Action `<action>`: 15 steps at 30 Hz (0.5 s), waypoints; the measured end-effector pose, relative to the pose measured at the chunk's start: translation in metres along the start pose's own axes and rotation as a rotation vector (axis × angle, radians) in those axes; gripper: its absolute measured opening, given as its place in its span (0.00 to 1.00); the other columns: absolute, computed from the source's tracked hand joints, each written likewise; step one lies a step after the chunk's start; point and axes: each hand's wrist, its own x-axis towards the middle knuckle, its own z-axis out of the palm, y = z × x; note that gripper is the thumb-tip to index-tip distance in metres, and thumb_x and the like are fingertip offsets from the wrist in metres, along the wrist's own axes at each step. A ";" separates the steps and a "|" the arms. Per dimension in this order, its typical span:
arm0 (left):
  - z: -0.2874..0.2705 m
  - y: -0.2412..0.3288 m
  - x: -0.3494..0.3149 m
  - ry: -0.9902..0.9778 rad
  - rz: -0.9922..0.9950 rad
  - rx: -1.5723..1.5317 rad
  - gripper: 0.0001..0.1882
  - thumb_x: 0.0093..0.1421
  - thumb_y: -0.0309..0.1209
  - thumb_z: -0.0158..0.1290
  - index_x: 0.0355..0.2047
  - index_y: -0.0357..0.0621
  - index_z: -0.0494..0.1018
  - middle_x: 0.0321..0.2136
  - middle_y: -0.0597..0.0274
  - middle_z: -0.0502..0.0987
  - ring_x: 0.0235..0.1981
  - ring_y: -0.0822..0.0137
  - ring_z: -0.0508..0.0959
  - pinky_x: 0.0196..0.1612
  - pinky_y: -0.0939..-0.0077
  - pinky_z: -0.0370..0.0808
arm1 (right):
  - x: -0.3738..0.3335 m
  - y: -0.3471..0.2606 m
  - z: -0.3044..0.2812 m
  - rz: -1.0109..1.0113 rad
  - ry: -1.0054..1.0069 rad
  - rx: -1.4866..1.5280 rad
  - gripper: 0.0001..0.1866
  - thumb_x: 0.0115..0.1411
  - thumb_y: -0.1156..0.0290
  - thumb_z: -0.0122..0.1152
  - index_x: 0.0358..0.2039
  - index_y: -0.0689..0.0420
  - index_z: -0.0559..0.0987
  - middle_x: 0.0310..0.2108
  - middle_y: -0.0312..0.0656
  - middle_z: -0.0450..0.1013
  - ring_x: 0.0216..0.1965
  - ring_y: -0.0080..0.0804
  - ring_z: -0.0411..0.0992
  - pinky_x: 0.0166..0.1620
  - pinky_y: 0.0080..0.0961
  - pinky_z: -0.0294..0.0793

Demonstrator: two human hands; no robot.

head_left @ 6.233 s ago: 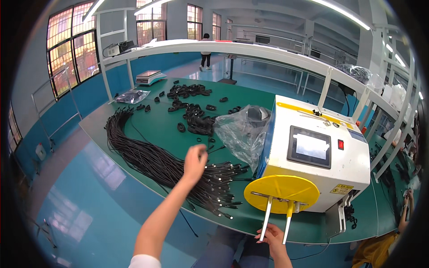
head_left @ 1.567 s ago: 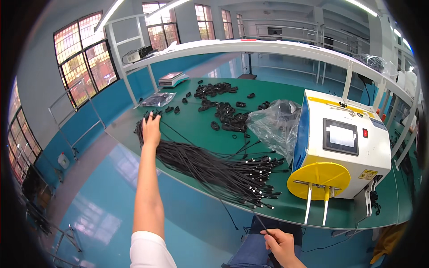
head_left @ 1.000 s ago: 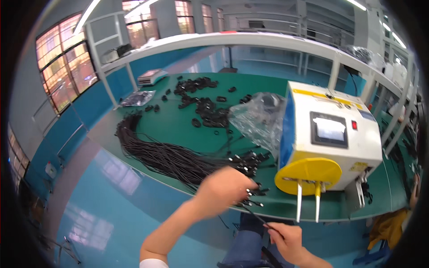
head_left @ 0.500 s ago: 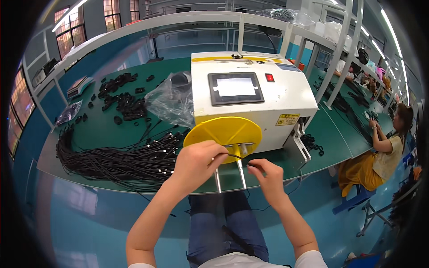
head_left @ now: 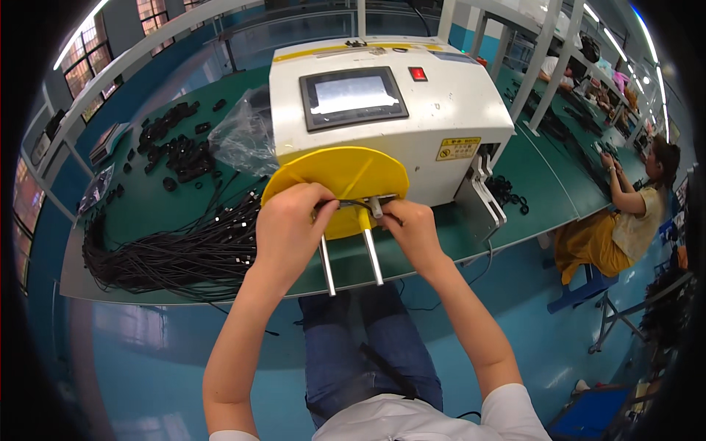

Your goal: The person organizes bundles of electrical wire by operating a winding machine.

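A short stretch of black cable [head_left: 354, 201] runs between my hands, close in front of a round yellow disc [head_left: 331, 167]. My left hand [head_left: 288, 224] pinches it at the disc's lower left. Thumb and fingers of my right hand [head_left: 413, 229] close on the other end, beside a short grey peg [head_left: 376, 207] on the disc. Two metal rods [head_left: 373, 257] stick out from the disc toward me, below and between my hands. The disc is mounted on the front of a white machine [head_left: 434, 95] with a dark-framed screen [head_left: 353, 97] and a red switch [head_left: 418, 74].
Left of the disc lies a large bundle of black cables [head_left: 162, 257] with light connector ends. Behind it are a clear plastic bag [head_left: 243, 136] and a pile of black parts [head_left: 176, 151]. Black rings [head_left: 509, 195] lie right of the machine. A co-worker [head_left: 632, 213] sits farther right.
Both hands, with the cable between them, have moved farther in toward the disc and its peg. My view has shifted, so the machine and table appear higher and farther left.
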 end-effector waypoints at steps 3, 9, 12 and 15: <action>0.003 -0.002 0.002 0.005 -0.010 0.011 0.05 0.51 0.27 0.57 0.26 0.39 0.74 0.23 0.57 0.75 0.26 0.57 0.76 0.29 0.69 0.71 | 0.006 0.001 -0.006 -0.013 -0.085 -0.029 0.03 0.47 0.77 0.61 0.24 0.61 0.77 0.21 0.45 0.71 0.25 0.42 0.72 0.28 0.30 0.69; 0.002 0.002 0.001 -0.029 -0.013 0.073 0.05 0.51 0.24 0.57 0.28 0.36 0.75 0.23 0.57 0.75 0.23 0.64 0.75 0.26 0.77 0.69 | 0.008 -0.005 -0.011 -0.072 -0.135 -0.127 0.04 0.47 0.75 0.62 0.24 0.60 0.77 0.21 0.44 0.72 0.25 0.43 0.71 0.29 0.32 0.69; 0.002 0.003 0.001 -0.030 0.001 0.057 0.04 0.51 0.25 0.57 0.27 0.38 0.75 0.24 0.58 0.75 0.24 0.61 0.75 0.27 0.73 0.70 | 0.008 -0.004 -0.010 -0.068 -0.126 -0.197 0.05 0.47 0.73 0.63 0.24 0.59 0.77 0.21 0.43 0.72 0.25 0.44 0.71 0.29 0.33 0.70; -0.003 0.001 -0.002 -0.011 0.005 0.025 0.04 0.51 0.25 0.56 0.28 0.38 0.75 0.23 0.58 0.75 0.23 0.61 0.75 0.27 0.72 0.70 | 0.009 -0.005 -0.007 -0.054 -0.120 -0.196 0.05 0.47 0.72 0.63 0.24 0.59 0.77 0.21 0.43 0.72 0.25 0.44 0.71 0.29 0.33 0.70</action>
